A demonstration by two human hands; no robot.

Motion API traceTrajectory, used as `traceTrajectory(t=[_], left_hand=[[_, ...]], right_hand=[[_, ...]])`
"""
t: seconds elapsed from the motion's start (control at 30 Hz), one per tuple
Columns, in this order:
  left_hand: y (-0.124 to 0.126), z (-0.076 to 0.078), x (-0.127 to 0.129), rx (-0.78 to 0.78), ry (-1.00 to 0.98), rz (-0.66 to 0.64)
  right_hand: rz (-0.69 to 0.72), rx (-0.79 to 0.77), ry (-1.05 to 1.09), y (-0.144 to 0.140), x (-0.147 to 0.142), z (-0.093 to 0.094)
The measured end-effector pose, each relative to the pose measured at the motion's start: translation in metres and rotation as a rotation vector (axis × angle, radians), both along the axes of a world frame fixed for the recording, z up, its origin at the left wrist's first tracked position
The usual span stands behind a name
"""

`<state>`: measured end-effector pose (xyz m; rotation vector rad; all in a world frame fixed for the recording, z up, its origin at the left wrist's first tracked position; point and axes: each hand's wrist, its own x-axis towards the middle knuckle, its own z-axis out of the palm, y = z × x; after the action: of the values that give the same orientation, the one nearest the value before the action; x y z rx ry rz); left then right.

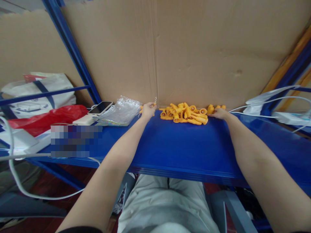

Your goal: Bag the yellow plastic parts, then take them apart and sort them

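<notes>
Currently, the two hands are well apart at the far edge of the table. The left hand point(147, 110) has its fingertips pinched on a thin, coiled silvery chain point(155, 100); its lower end is hidden by the fingers. Small orange pieces point(140, 110) show behind that hand, largely covered and too blurred to identify. The right hand point(218, 114) rests against a short cluster of rounded orange pieces point(210, 109); its fingertips are obscured, so whether it grips one cannot be told.

Between the hands, on the far part of the blue, smooth-surfaced table point(184, 145), lies a heap of yellow-orange plastic-looking pieces point(183, 114). Several have round, cupped ends and tapered stems; they overlap, hiding many outlines.

To the left, a stack of crinkled clear plastic packets point(122, 111) lies near a dark-screened phone point(101, 107). Farther left are a crumpled red plastic bag point(48, 119) and a white bag with dark straps point(46, 94), the latter cut across by a blue metal bar point(48, 94). The near-left surface is pixelated and unreadable. Behind stands a creased brown cardboard panel point(206, 48).
</notes>
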<state>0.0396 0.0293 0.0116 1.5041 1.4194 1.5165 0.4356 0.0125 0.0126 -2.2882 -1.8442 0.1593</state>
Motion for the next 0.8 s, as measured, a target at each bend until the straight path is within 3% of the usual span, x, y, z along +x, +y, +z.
traceTrajectory(t=[0.37,0.57,0.8], left_hand=[[-0.007,-0.009,-0.003,0.089,0.486,0.107],[-0.012,-0.019,-0.014,0.110,0.926,0.072],[-0.002,-0.027,-0.025,0.059,1.053,-0.002]], right_hand=[[0.047,0.035,0.010,-0.006,-0.002,-0.001],[0.065,0.054,0.092,-0.011,-0.001,-0.001],[0.040,0.055,0.088,-0.010,0.000,-0.003]])
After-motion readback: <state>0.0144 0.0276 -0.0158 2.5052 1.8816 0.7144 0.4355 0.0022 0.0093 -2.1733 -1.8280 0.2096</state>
